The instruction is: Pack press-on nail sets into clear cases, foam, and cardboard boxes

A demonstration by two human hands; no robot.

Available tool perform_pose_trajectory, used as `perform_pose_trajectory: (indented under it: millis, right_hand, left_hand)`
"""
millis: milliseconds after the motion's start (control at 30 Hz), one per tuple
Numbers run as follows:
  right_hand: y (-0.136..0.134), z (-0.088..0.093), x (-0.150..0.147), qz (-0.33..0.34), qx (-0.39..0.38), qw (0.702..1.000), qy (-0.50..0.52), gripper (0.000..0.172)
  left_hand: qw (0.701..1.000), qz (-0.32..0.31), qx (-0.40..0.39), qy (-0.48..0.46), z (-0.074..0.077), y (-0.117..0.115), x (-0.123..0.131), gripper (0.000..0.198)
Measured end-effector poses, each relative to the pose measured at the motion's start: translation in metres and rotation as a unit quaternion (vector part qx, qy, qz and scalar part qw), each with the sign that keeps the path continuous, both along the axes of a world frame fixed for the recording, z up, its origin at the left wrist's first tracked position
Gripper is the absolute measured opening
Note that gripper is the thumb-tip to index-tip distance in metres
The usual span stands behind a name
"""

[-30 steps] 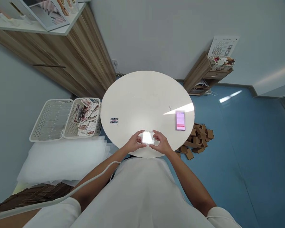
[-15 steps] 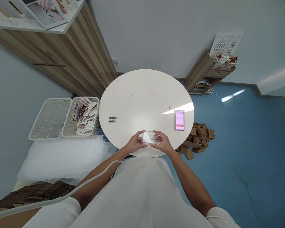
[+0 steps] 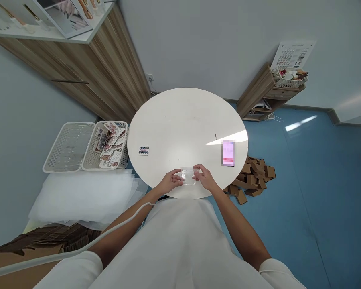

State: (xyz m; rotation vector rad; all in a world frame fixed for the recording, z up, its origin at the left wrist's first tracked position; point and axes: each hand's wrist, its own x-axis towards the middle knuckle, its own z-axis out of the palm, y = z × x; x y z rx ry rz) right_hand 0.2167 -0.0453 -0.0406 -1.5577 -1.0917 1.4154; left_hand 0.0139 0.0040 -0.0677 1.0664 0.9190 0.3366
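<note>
Near the front edge of the round white table, both hands grip a small clear plastic box. Fingers of my left hand pinch its left side. My right hand is closed on its right side, with fingertips at the upper right corner. Glare on the clear plastic hides whether anything lies inside it. A small card with dark round pieces rests on the table to the left. To the right lies a phone-like thing with a blurred pink screen.
Left of the table, a white basket holds many printed cards, its lid folded open. White translucent sheets lie below it. Small cardboard boxes are piled on the blue floor at right. Wooden cabinets stand behind, and a white cable crosses my left arm.
My right hand has shifted its fingers to the box's upper right corner, and the box is tilted differently. The whole view has moved slightly.
</note>
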Motion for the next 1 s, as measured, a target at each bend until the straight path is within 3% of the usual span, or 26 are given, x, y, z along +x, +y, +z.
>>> perform_pose_trajectory:
  millis: [233,433,600,833,1000]
  right_hand:
    - [0.018,-0.020,-0.016,-0.068,-0.076,0.995,0.014,0.037]
    - [0.012,-0.048,-0.025,-0.077,-0.074,0.994,-0.033,0.039]
    - [0.003,-0.063,-0.032,-0.082,-0.084,0.990,-0.079,0.051]
    - [-0.007,-0.070,-0.041,-0.065,-0.069,0.989,-0.111,0.056]
    - [-0.013,-0.071,-0.043,-0.076,-0.070,0.987,-0.127,0.061]
  left_hand:
    - [0.999,0.021,0.031,0.039,-0.013,0.001,-0.004,0.066]
    - [0.993,0.037,0.073,0.083,-0.034,-0.001,-0.003,0.063]
    - [0.984,0.047,0.103,0.141,-0.050,-0.002,-0.003,0.063]
    - [0.958,0.028,0.163,0.236,-0.050,-0.002,-0.003,0.047]
    - [0.943,0.004,0.195,0.271,-0.049,-0.007,0.001,0.051]
